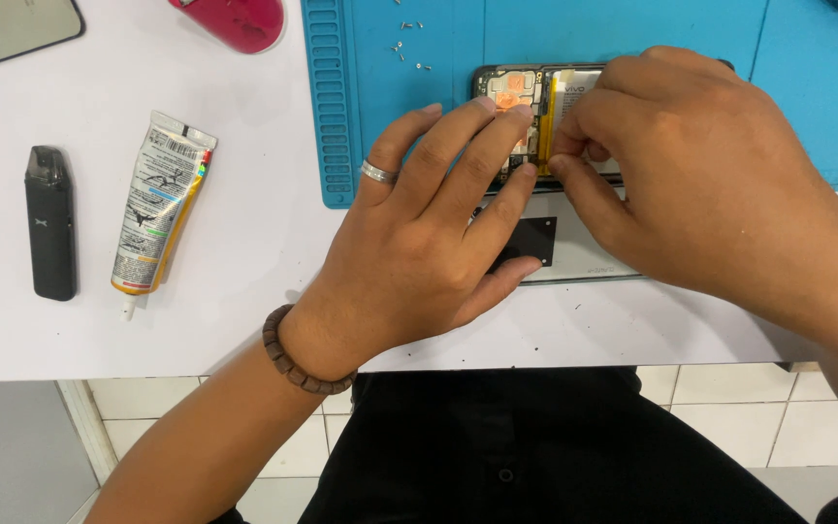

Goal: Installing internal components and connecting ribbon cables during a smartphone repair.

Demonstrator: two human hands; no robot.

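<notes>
Both hands (535, 184) — opened phone (526, 97), mat edge (337, 146)

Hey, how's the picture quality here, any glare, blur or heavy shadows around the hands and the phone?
Head view: even, bright light; the white table looks nearly washed out. Soft shadows only under the left hand and right hand. The opened phone is sharp, partly hidden by fingers. No strong glare; the glue tube is crisp.

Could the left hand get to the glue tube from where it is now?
Probably yes. The glue tube lies in the open on the white table, to the left of the left hand, with nothing between them. The hand now rests on the opened phone, though.
</notes>
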